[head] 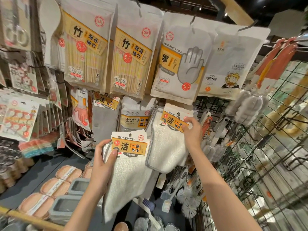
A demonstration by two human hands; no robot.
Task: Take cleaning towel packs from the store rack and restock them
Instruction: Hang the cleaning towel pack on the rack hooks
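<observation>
Two bare forearms (221, 185) (no sleeves showing), unadorned hands.

Hanging chopstick packs (86, 52), disposable gloves pack (180, 64)

— What carries the goods here?

— A store rack (208, 104) of dark wire hooks. The top row hangs two bamboo chopstick packs (83, 52), a disposable gloves pack (180, 64) and a pale pouch (231, 67) at the right.

— And the row beneath?

— A household gloves pack (81, 110), a grey cloth (105, 120), a cleaning sponge pack (135, 117), then a cleaning towel pack (166, 140) hanging on its hook.

— Anything below that?

— A dark shelf (41, 170) bearing oval peach-coloured pieces (68, 172) in banded stacks and grey rectangular containers (66, 207). A wire grid panel (266, 155) stands to the right.
</observation>
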